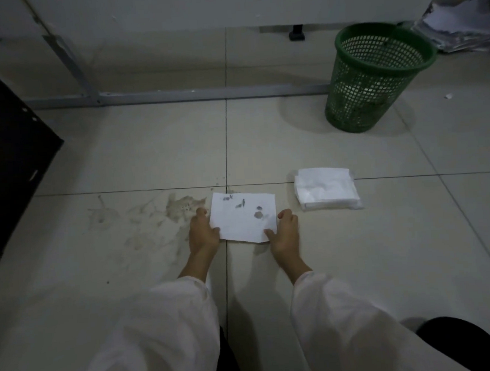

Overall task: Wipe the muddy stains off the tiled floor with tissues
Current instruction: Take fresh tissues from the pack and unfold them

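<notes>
While my white sleeves (171, 325) fill the near part of the view, my two hands reach out over the floor (355, 250) and hold one tissue (244, 218) between them. My left hand (202, 233) grips its left edge, thumb on top near the lower corner and fingers curled at the side. My right hand (286, 231) pinches the lower right corner, thumb on the sheet and fingers bent beside the right edge. The tissue is spread flat and squarish, over the joint between two tiles; whether it lies on the floor or is held just above it I cannot tell. It carries several dark grey smudges on its far half.

Just left of the tissue, and touching my left fingers, a patch of mud (179, 207) lies on the tile, with fainter brownish smears trailing further left and nearer to me. A few dark specks dot the tile joint just beyond the sheet.

To the right of the tissue, near but apart from it, sits a pack (326, 188) of white tissues in clear wrap. Farther off on the right stands a green mesh bin (374, 73), upright. A metal bar (205, 93) runs along the floor behind, and a dark panel (12, 157) fills the left edge.
</notes>
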